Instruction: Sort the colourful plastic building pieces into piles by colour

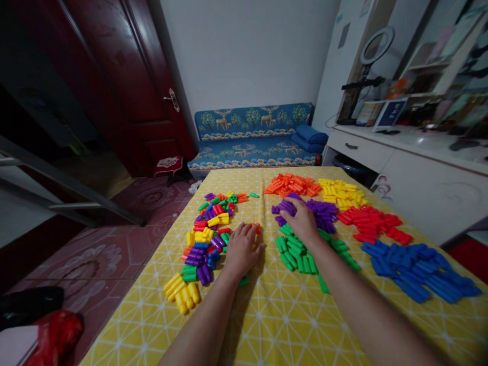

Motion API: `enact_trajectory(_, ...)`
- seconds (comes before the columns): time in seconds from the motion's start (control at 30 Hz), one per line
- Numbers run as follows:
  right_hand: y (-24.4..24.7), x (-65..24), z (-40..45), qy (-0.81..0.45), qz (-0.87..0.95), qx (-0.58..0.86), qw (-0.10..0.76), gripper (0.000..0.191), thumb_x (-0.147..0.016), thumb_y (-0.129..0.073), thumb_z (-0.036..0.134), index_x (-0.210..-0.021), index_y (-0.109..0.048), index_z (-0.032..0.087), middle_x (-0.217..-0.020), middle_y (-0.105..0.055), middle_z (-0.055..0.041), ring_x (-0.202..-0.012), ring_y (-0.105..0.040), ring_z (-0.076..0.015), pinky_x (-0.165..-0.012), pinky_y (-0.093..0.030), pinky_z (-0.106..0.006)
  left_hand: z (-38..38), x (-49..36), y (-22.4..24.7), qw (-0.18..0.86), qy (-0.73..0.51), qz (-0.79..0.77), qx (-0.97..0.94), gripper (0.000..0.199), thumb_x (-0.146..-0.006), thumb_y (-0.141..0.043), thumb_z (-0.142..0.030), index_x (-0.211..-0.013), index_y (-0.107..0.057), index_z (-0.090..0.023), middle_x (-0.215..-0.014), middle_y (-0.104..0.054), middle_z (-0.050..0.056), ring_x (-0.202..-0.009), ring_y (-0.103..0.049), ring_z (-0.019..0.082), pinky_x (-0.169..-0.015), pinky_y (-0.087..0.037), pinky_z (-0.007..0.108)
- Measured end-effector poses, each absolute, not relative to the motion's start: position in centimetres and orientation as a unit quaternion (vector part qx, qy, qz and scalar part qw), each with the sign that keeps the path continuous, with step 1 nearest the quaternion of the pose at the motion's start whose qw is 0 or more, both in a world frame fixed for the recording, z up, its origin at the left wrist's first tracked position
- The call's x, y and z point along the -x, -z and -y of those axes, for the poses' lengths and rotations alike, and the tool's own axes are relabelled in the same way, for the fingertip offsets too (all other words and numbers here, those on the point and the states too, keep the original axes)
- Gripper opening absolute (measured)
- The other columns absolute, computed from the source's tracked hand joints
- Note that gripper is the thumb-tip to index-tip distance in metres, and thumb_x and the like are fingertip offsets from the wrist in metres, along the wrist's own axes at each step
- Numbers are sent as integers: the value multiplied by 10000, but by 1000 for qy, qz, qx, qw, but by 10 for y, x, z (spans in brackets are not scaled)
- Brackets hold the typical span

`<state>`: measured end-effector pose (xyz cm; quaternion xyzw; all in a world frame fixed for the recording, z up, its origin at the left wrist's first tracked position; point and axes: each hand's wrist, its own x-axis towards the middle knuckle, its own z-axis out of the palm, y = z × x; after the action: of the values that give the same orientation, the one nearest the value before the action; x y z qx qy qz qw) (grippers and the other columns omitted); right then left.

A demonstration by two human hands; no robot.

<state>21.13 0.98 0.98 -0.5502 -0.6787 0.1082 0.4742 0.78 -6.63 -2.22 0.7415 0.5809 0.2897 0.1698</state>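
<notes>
Mixed-colour bullet-shaped plastic pieces (203,256) scattered on left of yellow tablecloth (282,325). Left hand (243,246) palm-down at their right edge, thumb out, fingers lightly spread. Orange heap (290,183) far side. Right hand (303,221) at purple heap (322,213), fingers curled, can't tell if pinching. Green heap (297,254) below wrist; then yellow (341,193), red (371,221), blue heaps (415,267).

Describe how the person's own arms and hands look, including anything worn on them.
The left hand and the right hand are bare, with no gloves and no rings that I can make out. The left forearm and right forearm are slender and uncovered, with no sleeve, watch or bracelet in view. Fingernail details are too small to tell.
</notes>
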Motion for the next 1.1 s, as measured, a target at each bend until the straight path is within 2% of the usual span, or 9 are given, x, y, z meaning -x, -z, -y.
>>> enact_trajectory(0.13, -22, -229, -48, -34, 707, 608, 359, 326, -769, -634, 191, -1091, -681, 172, -1093, -700, -105, -1033, -637, -247, -933, -479, -379, 66, -8, 21, 146, -270, -590, -746, 586, -826, -626, -394, -1375, -515, -222, -1429, -506, 124, -1407, -310, 341, -1142, -252, 492)
enact_trajectory(0.27, -24, -237, -60, -33, 720, 616, 319, 251, -728, -682, 164, -976, -718, 142, -1016, -711, -135, -997, -643, -286, -922, -474, -427, 68, -10, 18, 99, -248, -602, -752, 537, -835, -615, -326, -1354, -531, -215, -1399, -542, 89, -1369, -373, 294, -1118, -316, 434)
enact_trajectory(0.4, -16, -216, -35, -41, 743, 565, 357, 249, -812, -612, 221, -1034, -699, 149, -1117, -681, -130, -1081, -607, -261, -991, -446, -411, 68, -11, 16, 64, -256, -605, -751, 415, -872, -555, -265, -1286, -584, -246, -1308, -613, 68, -1290, -461, 273, -1048, -380, 436)
enact_trajectory(0.5, 0, -180, -1, -107, 775, 482, 393, 370, -809, -507, 99, -1143, -656, 149, -1184, -655, -112, -1132, -591, -209, -1013, -454, -350, 67, -10, 17, 61, -279, -621, -730, 354, -854, -563, -228, -1199, -641, -239, -1203, -664, 79, -1197, -531, 283, -976, -426, 440)
enact_trajectory(0.67, 29, -127, 39, -135, 814, 476, 304, 631, -738, -380, -55, -1325, -547, 103, -1394, -527, -137, -1327, -448, -206, -1129, -352, -378, 65, -3, 18, 71, -372, -631, -677, 359, -814, -473, -74, -1101, -677, -140, -1030, -690, 117, -982, -624, 251, -895, -492, 390)
enact_trajectory(0.77, 32, -118, 44, -108, 818, 488, 284, 594, -781, -398, -39, -1333, -545, 123, -1360, -555, -130, -1286, -467, -222, -1111, -362, -388, 65, 2, 20, 73, -433, -614, -656, 440, -738, -430, 17, -1082, -670, -114, -1051, -673, 128, -1013, -618, 242, -935, -494, 379)
enact_trajectory(0.87, 29, -119, 45, -77, 818, 494, 285, 440, -836, -448, 27, -1210, -636, 162, -1206, -638, -121, -1143, -538, -245, -1030, -420, -379, 63, 5, 24, 83, -472, -614, -628, 549, -658, -402, 72, -1110, -651, -116, -1101, -657, 127, -1073, -605, 236, -984, -482, 377)
enact_trajectory(0.97, 30, -120, 44, -78, 802, 507, 306, 339, -881, -473, 106, -1161, -655, 165, -1122, -668, -120, -1070, -571, -256, -976, -448, -383, 60, 5, 26, 92, -481, -624, -609, 553, -658, -418, 61, -1126, -641, -132, -1118, -654, 121, -1095, -602, 236, -998, -479, 380)
enact_trajectory(1.1, 36, -120, 42, -141, 750, 533, 366, 328, -909, -439, 129, -1184, -619, 146, -1134, -690, -116, -1052, -629, -221, -940, -475, -337, 61, 1, 22, 73, -419, -641, -638, 499, -709, -523, -36, -1185, -627, -144, -1219, -623, 139, -1159, -579, 268, -1024, -457, 406)
